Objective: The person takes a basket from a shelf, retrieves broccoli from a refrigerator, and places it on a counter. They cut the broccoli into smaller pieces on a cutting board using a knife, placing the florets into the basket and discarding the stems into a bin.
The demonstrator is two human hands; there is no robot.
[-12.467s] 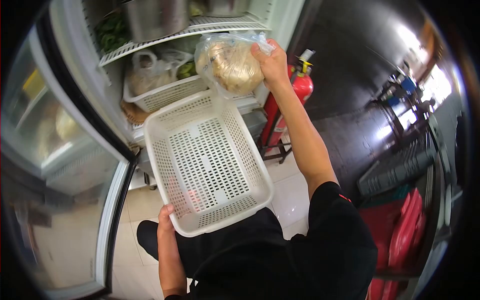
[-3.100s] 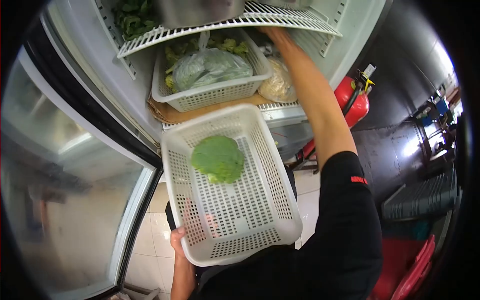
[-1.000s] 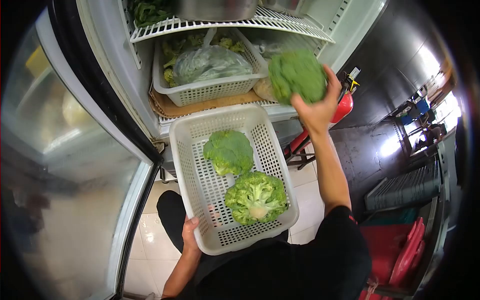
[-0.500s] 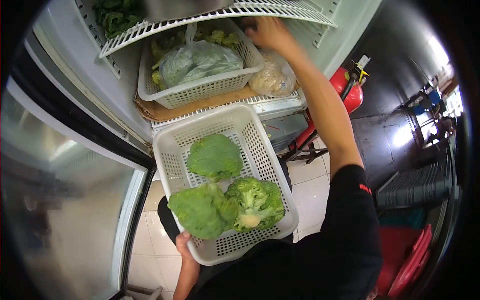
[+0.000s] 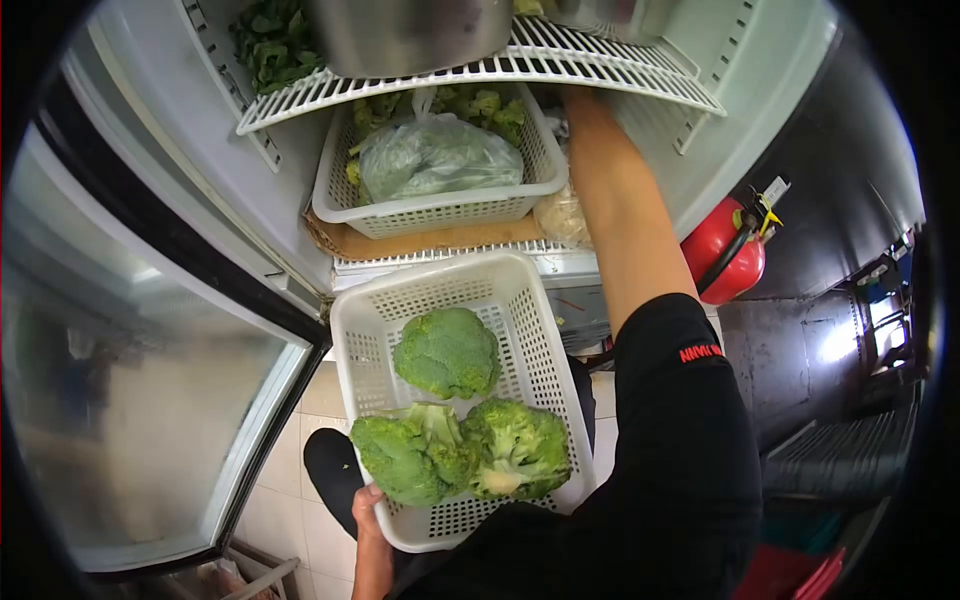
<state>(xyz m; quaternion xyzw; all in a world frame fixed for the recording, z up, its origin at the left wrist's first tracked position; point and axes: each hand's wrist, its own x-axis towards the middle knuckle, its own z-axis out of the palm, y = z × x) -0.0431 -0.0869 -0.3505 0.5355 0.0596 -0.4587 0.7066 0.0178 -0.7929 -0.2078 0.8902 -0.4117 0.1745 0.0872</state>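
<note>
My left hand (image 5: 369, 515) grips the near left rim of a white plastic basket (image 5: 350, 340), thumb over the edge. Three broccoli heads lie in it: one crown (image 5: 447, 352) farther in, and two close together nearer me, a left head (image 5: 415, 455) and a right head (image 5: 516, 450) with its cut stem showing. My right forearm (image 5: 620, 200) reaches deep into the fridge beneath the wire shelf (image 5: 480, 72). The right hand's fingers are hidden there, beside a second white basket (image 5: 440, 218) holding a plastic bag of greens (image 5: 440, 160) and yellow-green florets.
A clear bag of pale food (image 5: 562, 217) sits under my right arm. The metal pot (image 5: 410, 35) and dark leafy greens (image 5: 275, 50) rest on the wire shelf. At left the glass fridge door (image 5: 150, 380) stands open. A red fire extinguisher (image 5: 722, 250) is at right.
My right hand has gone deeper into the fridge, out of sight under the shelf. The view has shifted, and the left broccoli head has turned so its stalk shows more.
</note>
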